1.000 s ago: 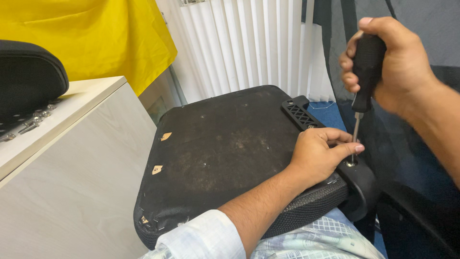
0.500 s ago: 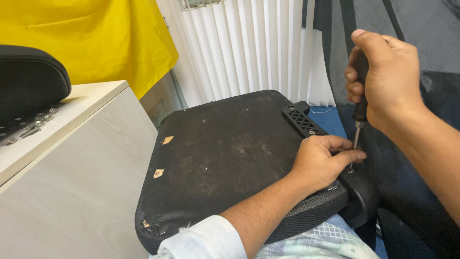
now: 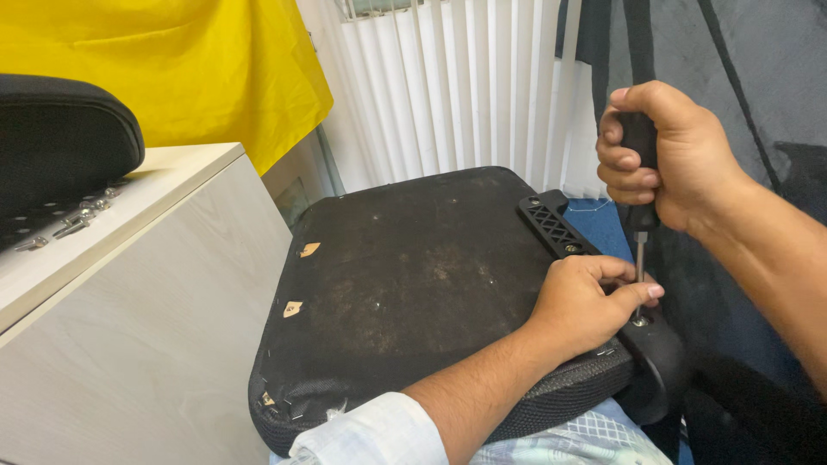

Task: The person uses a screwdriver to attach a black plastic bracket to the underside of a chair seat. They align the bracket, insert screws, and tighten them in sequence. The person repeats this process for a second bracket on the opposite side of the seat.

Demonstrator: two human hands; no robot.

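Observation:
An upturned black chair seat (image 3: pixel 413 275) rests across my lap, its fabric underside stapled at the edges. My right hand (image 3: pixel 668 159) grips the black handle of a screwdriver (image 3: pixel 639 224) held upright, tip down at the seat's right edge. My left hand (image 3: pixel 586 301) lies on that edge, fingertips pinched around the screwdriver's tip where it meets a black armrest bracket (image 3: pixel 655 353). A ribbed black plastic strip (image 3: pixel 551 224) runs along the seat just behind my left hand. The screw itself is hidden by my fingers.
A pale wooden cabinet (image 3: pixel 146 327) stands at the left with a black cushion (image 3: pixel 60 146) and loose screws (image 3: pixel 77 220) on top. Yellow cloth (image 3: pixel 172 60) and white vertical blinds (image 3: pixel 457 86) hang behind. A black mesh chair back (image 3: pixel 758 95) rises at the right.
My right hand with the screwdriver has shifted slightly and turned on the handle; my left hand stays pinched at the tip. The view has tilted down a little.

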